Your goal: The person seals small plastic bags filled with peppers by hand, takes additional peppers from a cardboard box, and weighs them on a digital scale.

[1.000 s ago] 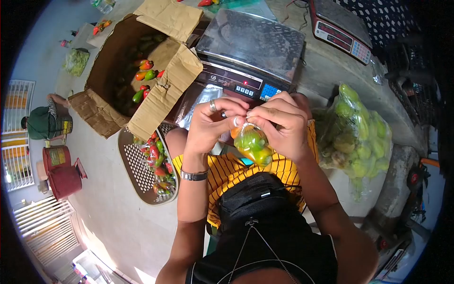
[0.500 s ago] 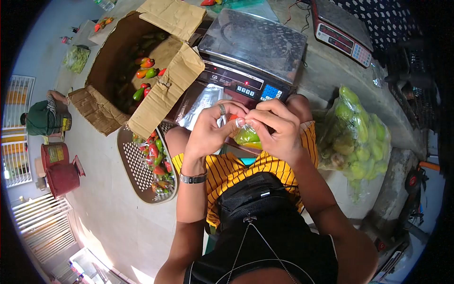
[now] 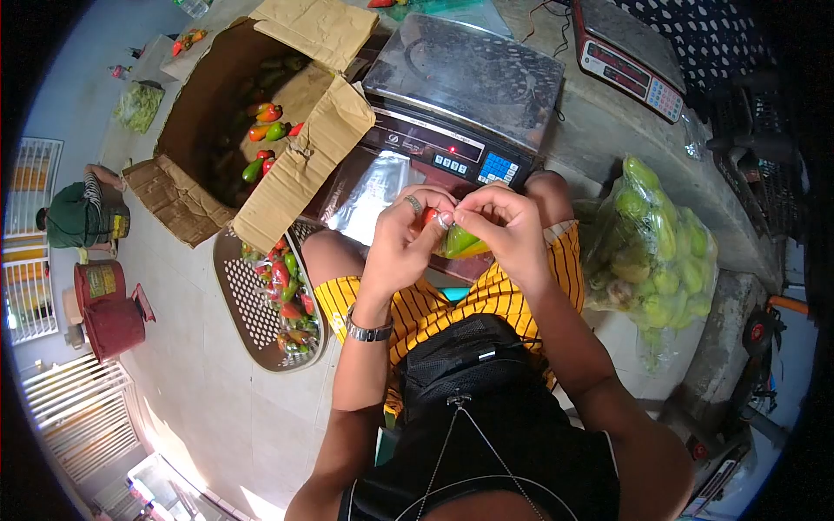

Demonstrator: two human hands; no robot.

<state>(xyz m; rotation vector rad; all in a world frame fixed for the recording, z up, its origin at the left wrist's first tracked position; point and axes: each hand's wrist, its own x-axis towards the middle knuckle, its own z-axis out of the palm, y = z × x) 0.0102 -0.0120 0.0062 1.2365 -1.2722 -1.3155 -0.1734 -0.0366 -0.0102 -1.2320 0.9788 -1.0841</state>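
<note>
Left hand (image 3: 401,247): thumb and fingertips narrowed to a pinch at the neck of a small bag of peppers (image 3: 461,244). Right hand (image 3: 512,239): same pinch, just beside it. Bag is above my lap (image 3: 512,291), off the near edge of the scale (image 3: 465,82); fingers mostly hide the neck. Judgement: best to grip close above the peppers, pull evenly, avoid nicking the film.

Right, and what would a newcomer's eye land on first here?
Probably the bright yellow striped shorts near the middle, with the left hand and right hand above them, fingers on a small bag of peppers. Next might come the open cardboard box at upper left, with peppers inside, and the large clear bag of green produce at right.
</note>
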